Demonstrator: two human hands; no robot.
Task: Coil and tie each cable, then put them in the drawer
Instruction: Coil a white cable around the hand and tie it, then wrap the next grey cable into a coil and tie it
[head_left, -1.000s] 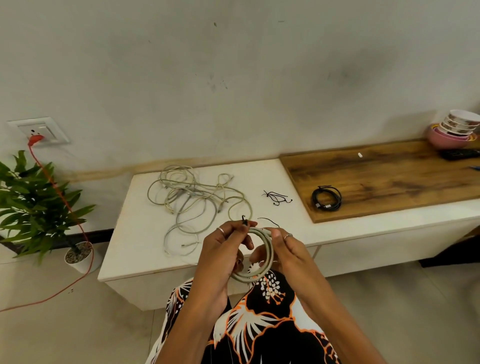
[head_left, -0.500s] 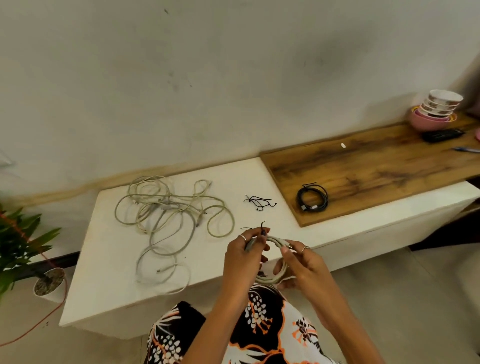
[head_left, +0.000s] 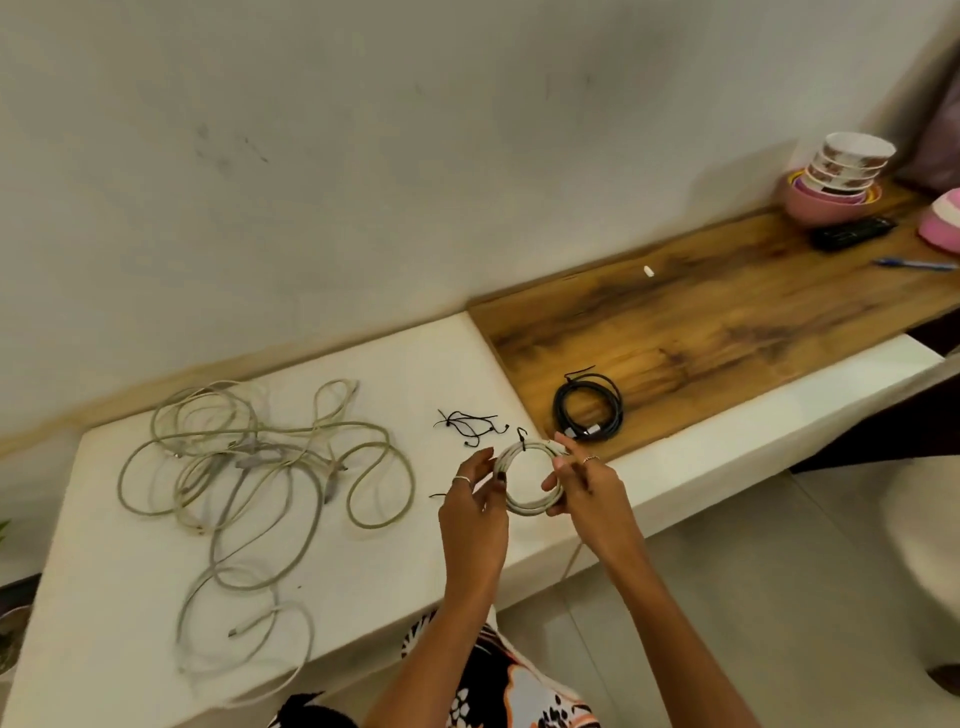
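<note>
White coil, light and springy, likely to unwind: my left hand and right hand pinch opposite sides, tie at far edge.

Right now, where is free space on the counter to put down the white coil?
Free: the wooden board between the black coil and the bowls; the white top behind the ties. Crowded: the left side, under loose cables.

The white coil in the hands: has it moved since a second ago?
Yes. The white coil has gone right, toward the black coil on the wooden board.
</note>
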